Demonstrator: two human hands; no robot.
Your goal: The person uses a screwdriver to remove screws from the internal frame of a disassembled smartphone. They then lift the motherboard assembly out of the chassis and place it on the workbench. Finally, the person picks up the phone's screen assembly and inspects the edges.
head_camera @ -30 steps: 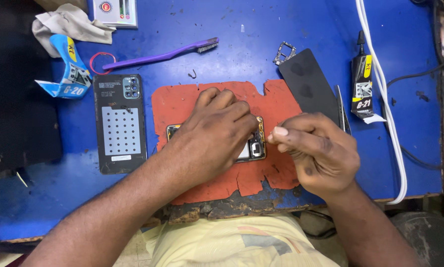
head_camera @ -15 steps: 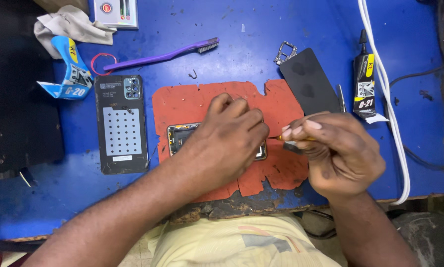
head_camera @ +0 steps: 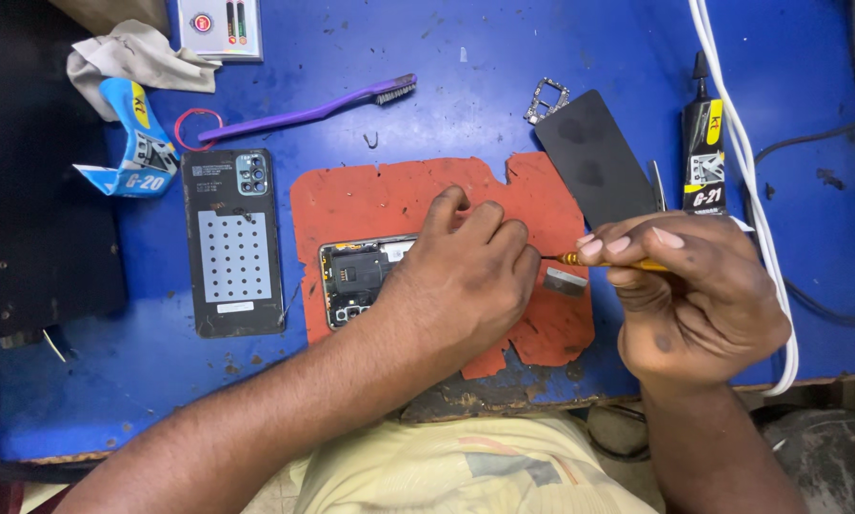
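An opened phone [head_camera: 356, 278] with its insides showing lies on a ragged red mat [head_camera: 399, 195] in the middle of the blue table. My left hand [head_camera: 461, 276] lies flat over the phone's right half and presses it down. My right hand [head_camera: 689, 290] sits just right of the mat and pinches a thin yellow-handled tool [head_camera: 589, 260], whose tip points left at the fingers of my left hand. A small metal blade [head_camera: 567, 279] rests on the mat under the tool. The phone's right end is hidden by my left hand.
A phone back cover [head_camera: 234, 243] lies left of the mat. A dark flat panel [head_camera: 594, 168], a black glue tube [head_camera: 704, 157] and a white cable [head_camera: 746, 162] are at the right. Further back are a purple brush [head_camera: 313, 112], a metal frame piece [head_camera: 546, 99], a blue carton [head_camera: 132, 143] and a cloth [head_camera: 137, 55].
My right hand has drawn back to the right, away from the phone, and the thin tool now shows between my fingers. My left hand has stayed on the phone.
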